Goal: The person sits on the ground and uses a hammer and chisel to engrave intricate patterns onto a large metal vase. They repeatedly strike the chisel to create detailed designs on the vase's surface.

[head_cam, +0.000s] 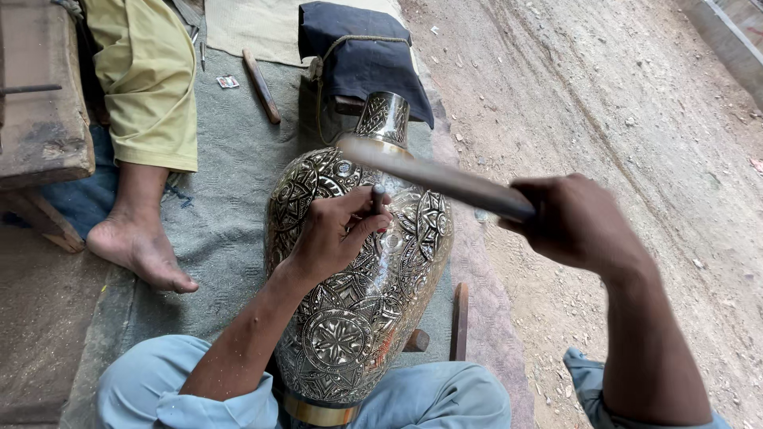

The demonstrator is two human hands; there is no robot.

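A large engraved metal vase (350, 310) lies on its side across my lap, its neck pointing away toward a dark cushion (358, 56). My left hand (338, 230) rests on the vase's shoulder and pinches a small metal chisel (379, 195) upright against the surface. My right hand (576, 222) grips the handle of a wooden mallet (433, 176), which is raised and blurred just above the chisel's top.
Another person's bare foot (139, 242) and yellow trouser leg (147, 79) lie at the left on a grey mat (230, 183). A wooden stick (261, 86) lies on the mat; another wooden piece (459, 322) sits beside the vase. Bare dirt ground (620, 103) spreads to the right.
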